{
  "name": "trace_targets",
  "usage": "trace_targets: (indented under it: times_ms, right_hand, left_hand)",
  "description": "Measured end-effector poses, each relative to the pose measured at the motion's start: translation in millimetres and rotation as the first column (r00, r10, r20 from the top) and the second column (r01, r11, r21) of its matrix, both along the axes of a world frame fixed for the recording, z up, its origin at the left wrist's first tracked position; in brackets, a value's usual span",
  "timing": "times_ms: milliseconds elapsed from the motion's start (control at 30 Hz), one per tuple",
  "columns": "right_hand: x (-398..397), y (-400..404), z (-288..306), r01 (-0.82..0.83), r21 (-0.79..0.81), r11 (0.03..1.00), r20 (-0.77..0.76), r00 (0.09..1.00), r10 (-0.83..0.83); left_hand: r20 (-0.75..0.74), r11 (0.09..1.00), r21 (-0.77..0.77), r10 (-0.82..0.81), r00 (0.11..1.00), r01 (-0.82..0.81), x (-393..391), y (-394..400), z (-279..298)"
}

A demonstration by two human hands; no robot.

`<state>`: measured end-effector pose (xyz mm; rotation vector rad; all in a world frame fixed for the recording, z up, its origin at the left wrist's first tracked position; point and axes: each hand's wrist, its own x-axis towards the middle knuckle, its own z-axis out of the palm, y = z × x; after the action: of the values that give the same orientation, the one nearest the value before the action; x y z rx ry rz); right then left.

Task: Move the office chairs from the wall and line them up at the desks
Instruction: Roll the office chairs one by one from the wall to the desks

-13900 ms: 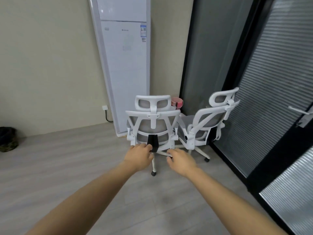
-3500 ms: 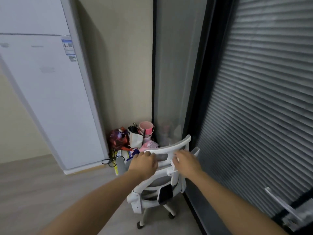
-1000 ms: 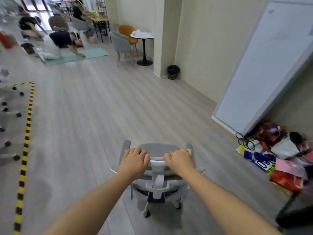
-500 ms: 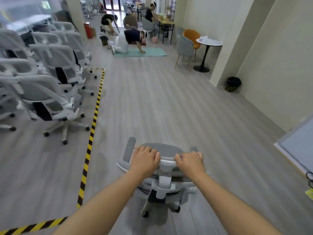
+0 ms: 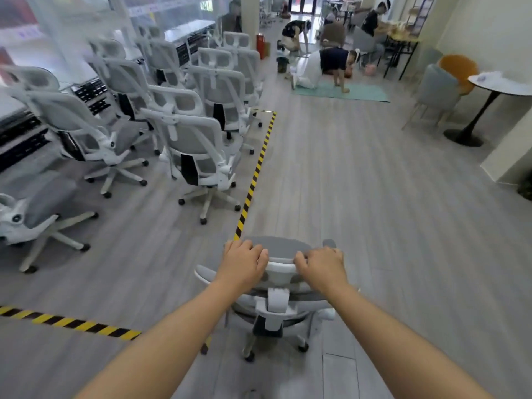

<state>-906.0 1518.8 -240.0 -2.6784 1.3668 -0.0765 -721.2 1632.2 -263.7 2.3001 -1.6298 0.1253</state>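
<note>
**Two hands on the headrest, one chair to steer into the row**

Head view: Both hands are clamped on the top of the office chair [image 5: 280,286]. The left hand [image 5: 243,266] and the right hand [image 5: 321,269] sit apart on its headrest [image 5: 280,254], fingers curled over the front edge, a stretch of grey mesh bare between them.

To do this step well, I would keep the push low and even through both arms so the castors roll straight. Then lean harder on the right hand to swing the chair left across the striped floor tape [image 5: 253,180]. A lopsided shove on a headrest is likely to spin the seat rather than move the base.

Taking that tape as the landmark, the held chair stands at the corner where its two runs meet, its base partly over the corner. The parked chairs [image 5: 198,151] stand in rows to the left of the tape, backs toward the camera, with desks [image 5: 17,133] further left. The nearest parked chair is just ahead and left of the hands.
</note>
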Motion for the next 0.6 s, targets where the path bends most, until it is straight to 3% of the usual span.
trace_targets:
  times_ms: [400,600]
  right_hand:
    - [257,-9,9,-0.281,0.033,0.959,-0.001,0.96,0.281]
    - [365,13,11,-0.281,0.046,0.959,0.038,0.96,0.279]
  left_hand:
    - [0.069,0.965,-0.087,0.255,0.965,-0.248,228,30,-3]
    - [0.094,0.972,-0.055,0.232,0.968,-0.227,337,54,4]
